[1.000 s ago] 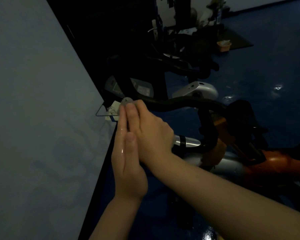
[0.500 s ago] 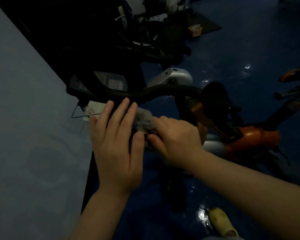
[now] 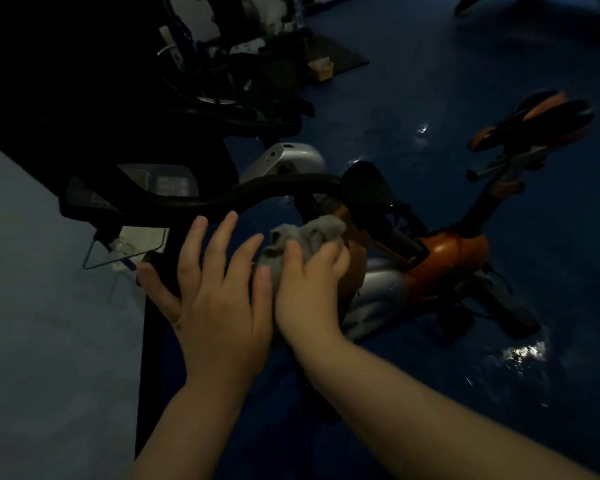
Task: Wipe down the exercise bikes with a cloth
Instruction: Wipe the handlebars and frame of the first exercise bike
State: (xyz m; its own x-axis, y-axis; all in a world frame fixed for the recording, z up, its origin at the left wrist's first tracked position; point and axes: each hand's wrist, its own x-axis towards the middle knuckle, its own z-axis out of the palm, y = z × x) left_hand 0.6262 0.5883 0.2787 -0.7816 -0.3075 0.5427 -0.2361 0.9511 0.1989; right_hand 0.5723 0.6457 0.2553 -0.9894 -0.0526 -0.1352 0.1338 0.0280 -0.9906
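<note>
An orange and silver exercise bike (image 3: 444,258) stands on the blue floor, its black handlebar (image 3: 267,192) curving across the middle and its console (image 3: 160,185) at the left. My right hand (image 3: 309,282) grips a crumpled grey cloth (image 3: 309,233) just below the handlebar. Beside it my left hand (image 3: 215,296) is spread flat with straight fingers, its thumb against the cloth. The bike's orange and black saddle (image 3: 541,119) sits at the upper right.
A pale wall (image 3: 42,323) fills the left side. More dark exercise machines (image 3: 222,81) stand behind the bike, with a small orange box (image 3: 321,69) on the floor beyond them. The shiny blue floor (image 3: 499,375) stretches to the right.
My hands have come apart from a pressed-together pose. The right hand now holds the cloth bunched lower and to the right, and the view has swung to show the saddle.
</note>
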